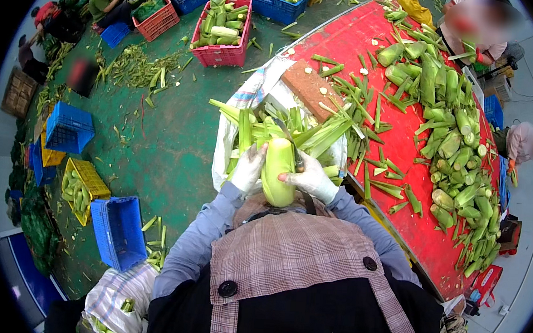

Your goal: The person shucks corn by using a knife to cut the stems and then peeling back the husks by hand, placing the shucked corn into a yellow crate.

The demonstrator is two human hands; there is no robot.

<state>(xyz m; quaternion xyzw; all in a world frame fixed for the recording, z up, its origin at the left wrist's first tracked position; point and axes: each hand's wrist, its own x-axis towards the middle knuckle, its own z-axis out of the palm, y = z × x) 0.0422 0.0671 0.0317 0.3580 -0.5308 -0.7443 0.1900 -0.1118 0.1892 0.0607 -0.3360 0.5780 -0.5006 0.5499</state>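
Observation:
Both my hands wear white gloves. My left hand grips the left side of an ear of corn in pale green husk, held upright before my chest. On its right side, my right hand has a bare thumb tip against the husk and also holds a knife, whose dark curved blade points up and left behind the ear. Just beyond my hands, a white woven sack stands open with stripped green husk leaves in it. A reddish-brown block lies at the sack's far right edge.
To the right, a red table bears a long pile of husked corn ears and loose leaves. People work beyond it and at the far left. A red crate, a blue crate and a yellow crate stand on the green floor.

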